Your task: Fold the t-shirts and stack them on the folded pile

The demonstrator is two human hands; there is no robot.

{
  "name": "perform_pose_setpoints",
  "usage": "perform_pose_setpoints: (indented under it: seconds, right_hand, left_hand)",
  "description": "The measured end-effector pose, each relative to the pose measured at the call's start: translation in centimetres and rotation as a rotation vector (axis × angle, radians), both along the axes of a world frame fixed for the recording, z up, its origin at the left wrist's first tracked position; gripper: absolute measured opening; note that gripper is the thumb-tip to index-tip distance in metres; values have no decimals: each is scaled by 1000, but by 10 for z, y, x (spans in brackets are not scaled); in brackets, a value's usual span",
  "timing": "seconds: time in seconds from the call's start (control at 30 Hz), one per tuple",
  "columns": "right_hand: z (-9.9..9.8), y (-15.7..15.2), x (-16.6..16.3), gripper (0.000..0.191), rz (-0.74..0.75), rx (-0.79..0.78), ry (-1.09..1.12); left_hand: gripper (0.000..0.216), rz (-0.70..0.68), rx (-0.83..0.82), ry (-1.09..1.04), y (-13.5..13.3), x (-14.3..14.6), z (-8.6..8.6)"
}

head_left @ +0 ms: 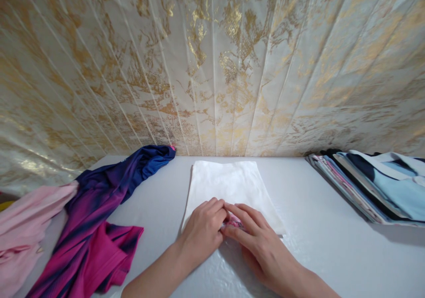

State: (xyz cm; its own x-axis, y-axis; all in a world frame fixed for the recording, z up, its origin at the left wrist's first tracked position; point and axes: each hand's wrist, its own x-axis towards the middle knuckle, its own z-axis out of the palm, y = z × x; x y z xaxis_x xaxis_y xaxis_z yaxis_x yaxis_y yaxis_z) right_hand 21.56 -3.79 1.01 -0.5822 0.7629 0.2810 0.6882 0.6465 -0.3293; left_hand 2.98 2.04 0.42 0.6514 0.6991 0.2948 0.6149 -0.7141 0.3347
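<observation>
A folded white garment lies flat in the middle of the white table, close to the wall. My left hand and my right hand meet at its near edge. The fingers of both hands are curled and pinch a small bit of pink patterned fabric that shows between them at that edge. Both palms face down and rest on the garment and the table.
A blue, purple and magenta shirt sprawls at the left, beside a pale pink garment. A stack of folded clothes sits at the right. A gold-marbled wall stands right behind the table.
</observation>
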Motion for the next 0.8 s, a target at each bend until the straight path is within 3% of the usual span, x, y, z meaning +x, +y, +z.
perform_pose_setpoints:
  seconds: [0.3,0.63,0.8]
  right_hand:
    - [-3,-4,24,59,-120,96,68]
    - [-7,-8,21,70,-86,85,30]
    - [-6,-7,19,67,-67,47,37]
  left_hand:
    - [13,-27,-37,-25,-3,0,7]
    - [12,-17,-49,-3,-2,0,7]
    - [13,-19,-51,-8,-1,1,7]
